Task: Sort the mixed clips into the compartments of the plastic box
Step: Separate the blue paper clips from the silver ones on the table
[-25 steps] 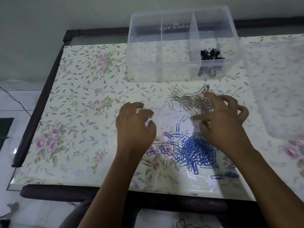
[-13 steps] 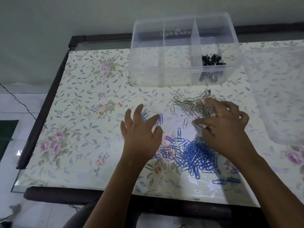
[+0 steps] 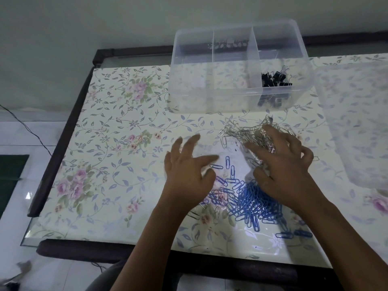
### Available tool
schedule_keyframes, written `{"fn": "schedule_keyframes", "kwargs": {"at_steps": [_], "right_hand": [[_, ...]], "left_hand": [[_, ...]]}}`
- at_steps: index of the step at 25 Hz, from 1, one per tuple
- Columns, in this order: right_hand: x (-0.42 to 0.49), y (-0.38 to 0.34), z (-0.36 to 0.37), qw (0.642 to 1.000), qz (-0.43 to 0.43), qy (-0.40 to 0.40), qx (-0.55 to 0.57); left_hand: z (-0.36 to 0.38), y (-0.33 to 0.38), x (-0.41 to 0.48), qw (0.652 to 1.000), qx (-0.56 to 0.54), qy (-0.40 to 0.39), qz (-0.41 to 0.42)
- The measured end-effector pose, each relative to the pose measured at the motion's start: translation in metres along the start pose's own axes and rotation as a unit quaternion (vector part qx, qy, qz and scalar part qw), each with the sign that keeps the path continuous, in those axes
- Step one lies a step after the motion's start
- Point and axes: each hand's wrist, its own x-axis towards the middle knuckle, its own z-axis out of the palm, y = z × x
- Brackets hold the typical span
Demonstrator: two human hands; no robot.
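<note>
A clear plastic box (image 3: 197,95) with three compartments stands at the back of the table. Black binder clips (image 3: 275,77) lie in its right compartment; the other two look empty. A heap of silver paper clips (image 3: 241,131) lies in front of the box, and a heap of blue paper clips (image 3: 256,203) lies nearer me with a few silver ones mixed in at its left. My left hand (image 3: 189,177) hovers with fingers spread, holding nothing, beside some loose blue clips. My right hand (image 3: 283,166) rests with splayed fingers on the near side of the silver heap.
A translucent lid (image 3: 361,127) lies on the table (image 3: 117,156) at the right, next to the box. The table has a floral cover under glass and a dark frame. A black cable (image 3: 27,129) runs over the floor at the left.
My left hand has gone from curled to spread fingers and moved slightly right towards the loose blue clips. My right hand has stayed on the silver heap.
</note>
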Motion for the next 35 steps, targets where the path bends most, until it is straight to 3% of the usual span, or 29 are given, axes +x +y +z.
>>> {"fn": "schedule_keyframes", "kwargs": {"at_steps": [4, 6, 10, 13, 18, 27, 31, 35], "right_hand": [[-0.001, -0.004, 0.003, 0.998, -0.049, -0.028, 0.029], [-0.003, -0.006, 0.010, 0.996, -0.085, -0.033, 0.018], [-0.004, -0.008, 0.015, 0.991, -0.121, -0.044, 0.037], [-0.004, -0.011, 0.009, 0.983, -0.157, -0.061, 0.071], [-0.003, -0.013, 0.007, 0.985, -0.153, -0.029, 0.069], [-0.002, -0.016, 0.018, 0.994, -0.111, 0.022, 0.008], [0.004, -0.027, 0.032, 0.995, -0.090, 0.031, -0.029], [0.007, -0.030, 0.032, 0.993, -0.096, 0.028, -0.060]], "left_hand": [[-0.002, 0.002, -0.005, 0.995, 0.045, -0.084, 0.025], [-0.003, 0.001, -0.006, 0.996, 0.025, -0.080, 0.039], [-0.014, -0.012, -0.004, 0.996, 0.042, 0.023, -0.073], [-0.014, -0.013, -0.006, 0.985, 0.098, -0.025, -0.138], [-0.008, -0.008, -0.005, 0.995, 0.081, -0.043, -0.042], [-0.005, -0.006, -0.004, 0.995, 0.091, -0.028, -0.025], [0.000, -0.003, -0.004, 0.994, 0.087, -0.060, 0.000], [0.002, -0.001, 0.000, 0.993, 0.102, -0.046, -0.030]]}}
